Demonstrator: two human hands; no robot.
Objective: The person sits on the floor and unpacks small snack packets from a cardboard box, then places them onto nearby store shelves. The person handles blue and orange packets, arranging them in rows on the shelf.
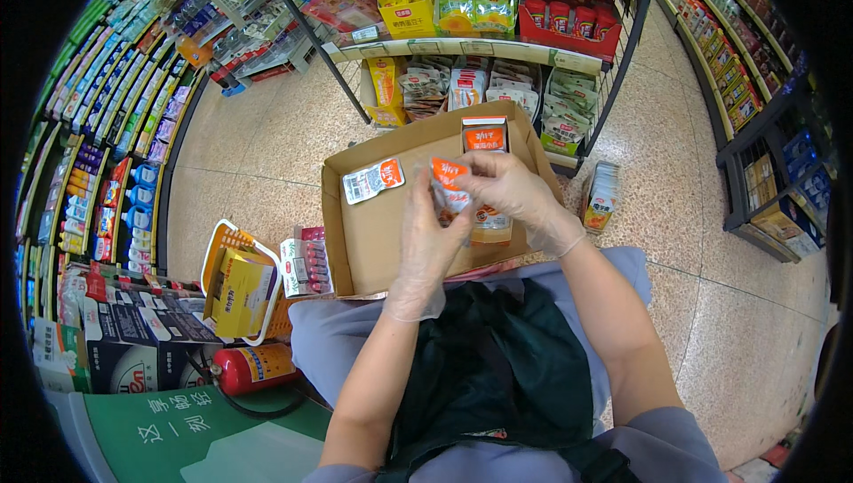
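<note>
Both my hands wear clear plastic gloves. Between the fingertips of my left hand (430,236) and my right hand (516,196) is a small orange-and-white snack sachet (452,200), held over a shallow cardboard tray (366,243). The left fingers grip its left and lower edges; the right fingers pinch its right side. Another sachet (373,180), grey and orange, lies flat in the tray's left part. At the tray's right, partly covered by my right hand, stands a small display box (484,122) with similar sachets (485,139) in it.
Ahead stands a wire shelf rack (466,48) with packaged sweets and snacks. An orange basket (274,323) with yellow boxes and a red fire extinguisher (256,368) are at left. A snack carton (601,196) sits on the floor at right.
</note>
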